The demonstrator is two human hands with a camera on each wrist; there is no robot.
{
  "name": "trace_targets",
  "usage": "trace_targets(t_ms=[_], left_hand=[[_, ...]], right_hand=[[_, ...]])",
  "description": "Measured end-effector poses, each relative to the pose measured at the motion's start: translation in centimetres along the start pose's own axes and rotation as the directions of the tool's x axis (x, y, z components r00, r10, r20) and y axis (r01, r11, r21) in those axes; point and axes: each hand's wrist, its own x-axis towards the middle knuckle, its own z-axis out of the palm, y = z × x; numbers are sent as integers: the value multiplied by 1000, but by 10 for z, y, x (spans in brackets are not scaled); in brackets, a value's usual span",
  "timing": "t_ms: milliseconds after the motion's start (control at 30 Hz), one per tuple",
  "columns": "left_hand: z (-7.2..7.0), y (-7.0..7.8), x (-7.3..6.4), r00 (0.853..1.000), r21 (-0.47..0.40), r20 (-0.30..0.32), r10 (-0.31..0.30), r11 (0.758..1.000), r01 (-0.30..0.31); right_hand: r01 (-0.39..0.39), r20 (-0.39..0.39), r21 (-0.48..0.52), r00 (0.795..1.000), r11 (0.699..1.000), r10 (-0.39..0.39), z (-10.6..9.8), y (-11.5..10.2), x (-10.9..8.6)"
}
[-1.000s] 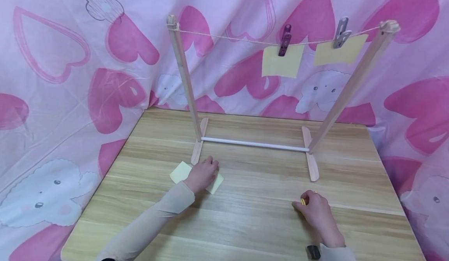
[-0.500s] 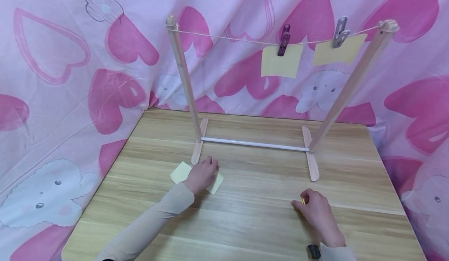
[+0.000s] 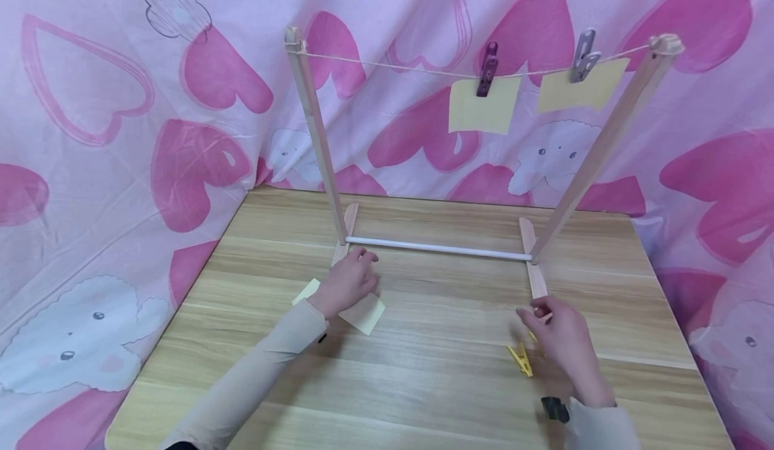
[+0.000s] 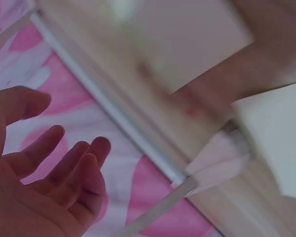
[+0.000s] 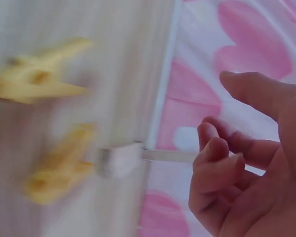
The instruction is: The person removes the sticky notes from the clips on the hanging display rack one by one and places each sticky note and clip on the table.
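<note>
My left hand (image 3: 346,282) hovers over two pale yellow paper notes on the table. One note (image 3: 366,313) shows at the hand's right, and a corner of the other note (image 3: 307,291) peeks out at its left. Loosely bent fingers with nothing between them appear in the left wrist view. Over at the right, my right hand (image 3: 562,332) is raised above two yellow clothespins. The nearer clothespin (image 3: 521,360) lies in plain sight; the hand partly covers the other, but the right wrist view shows that second clothespin (image 5: 59,168). Relaxed fingers of this hand hold nothing.
A wooden stand (image 3: 318,144) with a white crossbar (image 3: 438,246) rises at the back. From its string hang two notes, held by a purple clip (image 3: 486,70) and a grey clip (image 3: 584,57). A pink patterned cloth (image 3: 211,54) surrounds the wooden table (image 3: 423,376).
My right hand has let go of the yellow clothespins and risen away and to the right. My left hand has lifted off the notes and moved slightly forward.
</note>
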Motion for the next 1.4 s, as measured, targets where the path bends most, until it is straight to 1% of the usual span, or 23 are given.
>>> trace_targets(t_ms=[100, 200, 300, 400, 500, 533, 600, 667, 733, 767, 800, 833, 867, 933, 1000, 1033, 1067, 1100, 1133, 1167, 1200, 1300, 1400], left_hand=[[-16, 3, 8, 997, -130, -63, -47, 991, 38], [-32, 6, 16, 988, -235, -132, -75, 971, 43], [-46, 8, 24, 978, -325, -191, -80, 946, 13], [-58, 10, 32, 970, -411, -228, -88, 911, -14], [-71, 15, 39, 963, -514, -233, -134, 858, -5], [-75, 17, 41, 962, -552, -230, -150, 834, -2], [-82, 21, 46, 958, -618, -227, -177, 786, -1], [-88, 26, 51, 957, -682, -210, -199, 732, 3], [-92, 32, 56, 958, -750, -176, -225, 661, 18], [-94, 35, 58, 958, -786, -153, -241, 618, 30], [-96, 39, 60, 959, -827, -121, -258, 561, 47], [-98, 42, 62, 958, -867, -86, -274, 494, 63], [-99, 45, 65, 957, -903, -51, -286, 423, 78], [-102, 52, 69, 953, -959, 22, -304, 263, 106], [-105, 58, 74, 947, -987, 90, -308, 97, 125], [-107, 61, 76, 944, -991, 118, -309, 29, 134], [-108, 64, 78, 940, -990, 142, -310, -30, 139], [-109, 67, 80, 937, -987, 160, -311, -80, 142], [-110, 70, 81, 935, -983, 171, -311, -120, 140], [-111, 73, 83, 934, -979, 178, -311, -149, 137], [-111, 76, 84, 932, -977, 181, -313, -169, 133], [-113, 84, 89, 933, -973, 169, -318, -203, 107], [-113, 93, 93, 934, -970, 154, -321, -231, 81]], right_hand=[[33, -47, -3, 998, 999, -34, -15, -12, 5], [97, -124, 11, 988, 995, -95, -31, -26, 10], [199, -234, 23, 954, 980, -188, -45, -40, 16], [269, -305, 29, 920, 963, -248, -61, -57, 21], [336, -365, 28, 880, 942, -303, -78, -73, 25], [366, -391, 24, 860, 930, -328, -82, -79, 27], [431, -448, 8, 808, 902, -382, -91, -89, 31], [467, -483, 4, 775, 884, -407, -99, -101, 33], [495, -514, -1, 745, 869, -425, -107, -114, 35], [504, -523, 0, 737, 864, -429, -111, -121, 36], [512, -530, -3, 728, 859, -435, -115, -127, 36], [519, -536, 3, 722, 855, -437, -119, -134, 37], [532, -547, 4, 710, 847, -444, -122, -140, 38], [553, -558, -1, 691, 833, -459, -129, -154, 41], [565, -559, 3, 685, 825, -467, -135, -167, 43], [563, -558, 5, 687, 826, -465, -138, -173, 44], [564, -556, 2, 687, 826, -468, -140, -179, 45], [566, -554, -1, 686, 825, -472, -143, -185, 46], [568, -551, 0, 686, 823, -474, -145, -191, 48], [567, -550, -3, 687, 824, -475, -148, -196, 49], [569, -548, -5, 686, 823, -478, -149, -201, 51], [578, -543, -8, 683, 816, -489, -153, -215, 56], [582, -529, -2, 690, 813, -495, -155, -227, 62]])
